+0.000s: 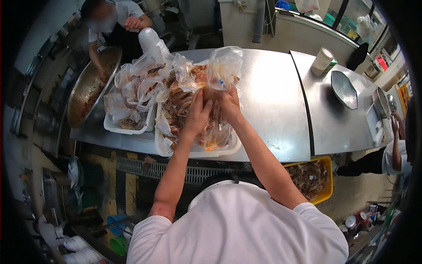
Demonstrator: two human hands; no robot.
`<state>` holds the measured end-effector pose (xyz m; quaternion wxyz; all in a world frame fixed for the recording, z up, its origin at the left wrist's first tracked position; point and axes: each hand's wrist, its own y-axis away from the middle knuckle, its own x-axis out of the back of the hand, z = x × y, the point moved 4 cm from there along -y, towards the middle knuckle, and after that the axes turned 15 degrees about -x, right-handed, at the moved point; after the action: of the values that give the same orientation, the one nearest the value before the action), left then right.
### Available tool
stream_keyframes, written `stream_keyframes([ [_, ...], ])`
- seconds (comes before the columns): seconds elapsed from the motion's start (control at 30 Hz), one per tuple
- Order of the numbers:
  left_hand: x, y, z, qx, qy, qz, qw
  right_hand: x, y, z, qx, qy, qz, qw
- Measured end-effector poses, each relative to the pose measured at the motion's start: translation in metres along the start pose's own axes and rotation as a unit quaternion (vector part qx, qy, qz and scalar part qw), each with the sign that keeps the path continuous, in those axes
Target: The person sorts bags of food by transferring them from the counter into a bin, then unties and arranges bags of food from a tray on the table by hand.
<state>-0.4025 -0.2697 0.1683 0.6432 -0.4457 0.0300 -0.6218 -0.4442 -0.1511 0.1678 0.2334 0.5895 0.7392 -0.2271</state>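
Both my hands are on a clear plastic bag [225, 61] over a white basket [198, 153] heaped with bagged reddish-brown food. My left hand [199, 115] has its fingers curled at the bag's lower left side. On the other side, my right hand [229, 104] grips the bag near a small blue mark, its fingers partly hidden behind the plastic. Brownish contents show in the lower part of the bag. More bags [176, 90] lie around my hands in the basket.
A smaller white basket [127, 130] of bags stands left. Beyond it a co-worker [125, 26] reaches into a large metal bowl [115, 55]. A dark tray [344, 90] and a tub [322, 61] sit right. A yellow crate [329, 178] is on the floor; another person [393, 156] stands right.
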Motion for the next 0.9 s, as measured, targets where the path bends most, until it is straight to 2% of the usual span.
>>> stream_keyframes([
  [0.03, 0.005, 0.0, 0.001, -0.045, -0.016, -0.002, 0.999, 0.002, 0.0, -0.001, -0.043, -0.011, -0.002, 0.999],
  [0.07, 0.007, -0.002, 0.002, -0.09, -0.032, -0.004, 0.995, 0.005, -0.001, -0.002, -0.042, -0.009, -0.005, 0.999],
  [0.1, 0.013, -0.008, 0.012, -0.09, -0.031, -0.003, 0.995, 0.008, -0.001, 0.002, 0.0, 0.131, -0.009, 0.991],
  [0.17, 0.018, -0.014, 0.033, 0.069, 0.066, -0.11, 0.989, 0.009, 0.007, 0.012, 0.032, 0.265, -0.013, 0.964],
  [0.2, 0.011, -0.017, 0.018, 0.05, 0.102, 0.014, 0.993, 0.001, 0.012, 0.019, 0.03, 0.422, -0.043, 0.905],
  [0.23, 0.005, -0.017, 0.004, 0.015, 0.131, 0.132, 0.982, -0.008, 0.014, 0.023, 0.033, 0.567, -0.075, 0.819],
  [0.27, 0.012, -0.021, -0.013, 0.141, 0.324, 0.251, 0.901, -0.024, 0.028, 0.004, -0.058, 0.601, -0.076, 0.794],
  [0.3, 0.014, -0.02, -0.023, 0.254, 0.496, 0.35, 0.753, -0.025, 0.035, -0.001, -0.055, 0.603, -0.08, 0.792],
  [0.33, 0.023, -0.021, -0.018, 0.277, 0.554, 0.326, 0.714, -0.023, 0.042, -0.006, -0.046, 0.577, -0.105, 0.809],
  [0.37, 0.036, -0.019, -0.023, 0.278, 0.554, 0.33, 0.711, -0.021, 0.047, -0.008, -0.04, 0.55, -0.13, 0.824],
  [0.43, 0.064, -0.03, -0.014, 0.131, 0.56, 0.265, 0.774, -0.014, 0.046, -0.005, -0.057, 0.532, -0.136, 0.834],
  [0.47, 0.074, -0.031, -0.007, 0.071, 0.27, 0.287, 0.916, -0.012, 0.043, -0.003, -0.071, 0.512, -0.136, 0.845],
  [0.5, 0.082, -0.039, 0.014, 0.071, 0.267, 0.291, 0.916, -0.012, 0.041, -0.006, -0.072, 0.512, -0.142, 0.844],
  [0.53, 0.095, -0.05, 0.061, -0.153, 0.002, 0.201, 0.968, -0.012, 0.039, -0.012, -0.073, 0.533, -0.133, 0.832],
  [0.57, 0.089, -0.046, 0.071, -0.248, -0.139, 0.129, 0.95, -0.01, 0.038, -0.017, -0.075, 0.555, -0.124, 0.819],
  [0.6, 0.084, -0.039, 0.079, -0.35, -0.267, 0.083, 0.894, -0.008, 0.032, -0.019, -0.072, 0.6, -0.129, 0.786],
  [0.63, 0.066, -0.025, 0.043, -0.289, -0.236, -0.044, 0.927, -0.007, 0.026, -0.025, -0.072, 0.6, -0.133, 0.786],
  [0.67, 0.049, -0.008, 0.008, -0.223, -0.199, -0.169, 0.939, -0.014, 0.024, -0.036, 0.064, 0.625, -0.195, 0.753],
  [0.7, 0.043, -0.004, 0.002, -0.153, -0.157, -0.288, 0.932, -0.018, 0.028, -0.047, 0.199, 0.635, -0.253, 0.702],
  [0.73, 0.049, -0.005, 0.003, -0.155, -0.16, -0.285, 0.932, -0.01, 0.027, -0.051, 0.24, 0.693, -0.254, 0.631],
  [0.77, 0.054, -0.001, -0.006, 0.0, -0.051, -0.309, 0.95, -0.006, 0.02, -0.055, 0.243, 0.694, -0.251, 0.63],
  [0.8, 0.053, 0.002, -0.002, 0.153, 0.06, -0.324, 0.932, -0.003, 0.009, -0.061, 0.236, 0.676, -0.238, 0.656],
  [0.83, 0.047, 0.004, 0.011, 0.149, 0.061, -0.325, 0.932, 0.002, 0.002, -0.064, 0.227, 0.658, -0.226, 0.681],
  [0.87, 0.041, 0.007, 0.028, 0.179, 0.256, -0.151, 0.938, 0.007, -0.004, -0.06, 0.187, 0.621, -0.132, 0.75],
  [0.9, 0.035, 0.01, 0.045, 0.198, 0.434, 0.035, 0.878, -0.003, -0.003, -0.059, 0.188, 0.622, -0.13, 0.749],
])
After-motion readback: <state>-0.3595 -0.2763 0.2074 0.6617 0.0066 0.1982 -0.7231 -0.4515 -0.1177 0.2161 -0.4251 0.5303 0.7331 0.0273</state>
